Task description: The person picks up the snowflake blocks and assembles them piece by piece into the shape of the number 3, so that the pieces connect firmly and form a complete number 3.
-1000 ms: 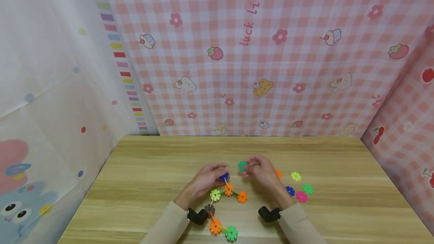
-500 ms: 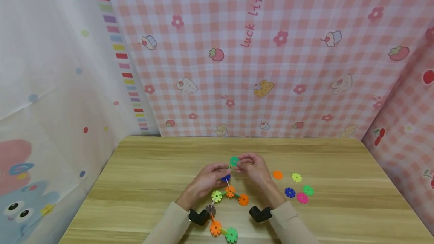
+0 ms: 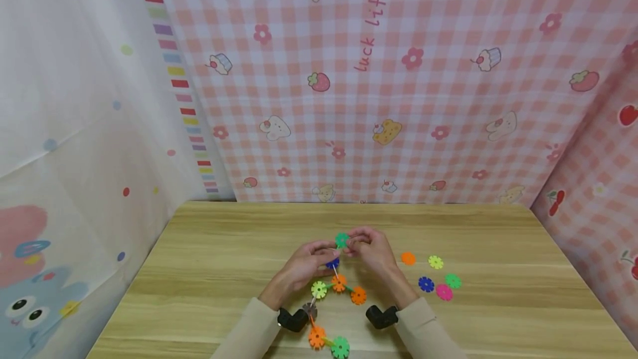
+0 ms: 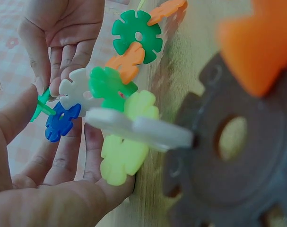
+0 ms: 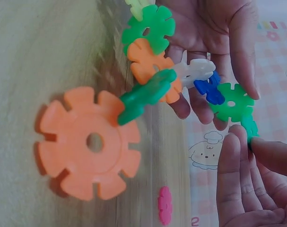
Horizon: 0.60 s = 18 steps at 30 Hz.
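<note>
My left hand (image 3: 304, 266) grips the upper end of a chain of notched plastic snowflake discs, its thumb on a green disc (image 5: 232, 101) slotted into a blue disc (image 4: 62, 123). Facing it, my right hand (image 3: 375, 251) pinches a teal-green disc (image 3: 341, 240) between thumb and fingers, and that disc meets the edge of the green one. Below, the chain runs through a white disc (image 4: 79, 90) to an orange disc (image 3: 339, 283). There it branches to another orange disc (image 5: 89, 142) and to a yellow-green disc (image 3: 319, 290).
The chain continues toward me through a dark grey disc (image 3: 310, 309) and an orange disc (image 3: 317, 337) to a green disc (image 3: 340, 347). Loose discs lie right on the wooden table (image 3: 224, 237), among them a pink disc (image 3: 444, 292) and a dark blue disc (image 3: 426, 284).
My right hand has moved left with the teal-green disc, bringing it against the chain's upper end. My left hand has stayed nearly in place.
</note>
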Available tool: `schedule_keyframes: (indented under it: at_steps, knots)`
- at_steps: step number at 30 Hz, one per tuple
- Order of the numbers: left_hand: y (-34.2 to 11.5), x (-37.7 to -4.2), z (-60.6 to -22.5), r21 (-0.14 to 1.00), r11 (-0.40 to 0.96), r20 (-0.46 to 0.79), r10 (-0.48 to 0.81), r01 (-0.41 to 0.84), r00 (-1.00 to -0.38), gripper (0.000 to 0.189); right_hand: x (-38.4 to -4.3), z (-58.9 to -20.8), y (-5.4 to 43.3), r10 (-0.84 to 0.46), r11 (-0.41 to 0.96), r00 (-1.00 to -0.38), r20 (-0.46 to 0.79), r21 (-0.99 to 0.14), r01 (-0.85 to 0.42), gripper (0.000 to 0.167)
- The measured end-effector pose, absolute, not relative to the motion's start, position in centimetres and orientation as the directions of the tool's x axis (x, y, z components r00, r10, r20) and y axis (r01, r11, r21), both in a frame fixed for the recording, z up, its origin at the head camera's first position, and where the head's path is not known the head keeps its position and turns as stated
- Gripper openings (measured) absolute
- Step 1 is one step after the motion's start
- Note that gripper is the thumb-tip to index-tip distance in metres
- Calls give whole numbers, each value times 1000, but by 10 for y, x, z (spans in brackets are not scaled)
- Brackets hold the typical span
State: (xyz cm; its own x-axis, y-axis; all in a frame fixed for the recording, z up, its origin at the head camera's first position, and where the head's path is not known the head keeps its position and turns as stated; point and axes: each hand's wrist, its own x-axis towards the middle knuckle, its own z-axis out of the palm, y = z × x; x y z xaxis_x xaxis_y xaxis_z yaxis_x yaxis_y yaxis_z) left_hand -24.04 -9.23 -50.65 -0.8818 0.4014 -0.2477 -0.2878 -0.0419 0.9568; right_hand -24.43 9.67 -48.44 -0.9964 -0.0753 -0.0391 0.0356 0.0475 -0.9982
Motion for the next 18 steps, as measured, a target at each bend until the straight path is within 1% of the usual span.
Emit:
schedule_keyframes:
  at_steps: [8,18]
  knots:
    - [-92,-241,-508,957,-40,-251,384,-287,-889,43,-243,-484,94,-58,63,-998,-31,-998,27,16]
    - [-93,-240,-510,961,-32,-241,394,-275,-887,35,-242,-488,91,-56,132,-998,17,-991,-24,14]
